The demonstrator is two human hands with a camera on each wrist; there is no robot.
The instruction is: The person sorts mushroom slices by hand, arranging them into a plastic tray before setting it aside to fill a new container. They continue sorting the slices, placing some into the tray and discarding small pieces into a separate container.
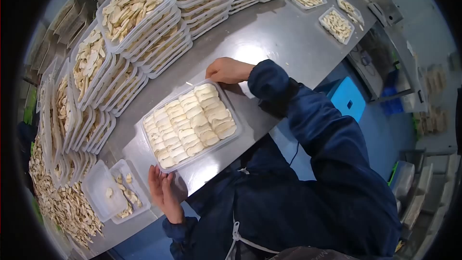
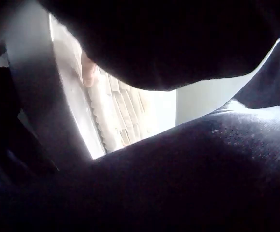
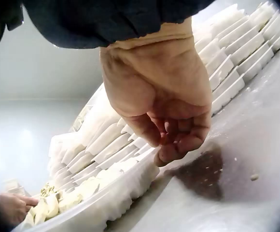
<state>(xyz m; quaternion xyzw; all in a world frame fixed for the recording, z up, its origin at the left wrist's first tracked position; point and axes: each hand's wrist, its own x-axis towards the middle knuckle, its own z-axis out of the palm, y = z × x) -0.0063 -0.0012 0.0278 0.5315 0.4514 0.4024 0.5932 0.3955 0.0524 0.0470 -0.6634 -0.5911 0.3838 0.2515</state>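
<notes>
Potentially uneven: a filled tray (image 1: 204, 152) between two hands

Steel table (image 1: 298, 43): its smooth top, beneath the filled tray, might let that tray skid under unequal pushes. Tray stacks (image 1: 161, 58): beyond the filled tray; a hard shove could unsettle them. Filled tray: flat on the table, liable to tilt if one corner rose first. Right hand (image 1: 232, 71): at the tray's far right corner, fingers curled; whether they grip the rim cannot be told, so slippage is possible. Left hand (image 1: 167, 195): at the tray's near left corner, fingers loosely extended, offering little hold during a lift. Pale slices (image 1: 192, 118): in overlapping rows inside the tray; a jolt could disorder them.
</notes>
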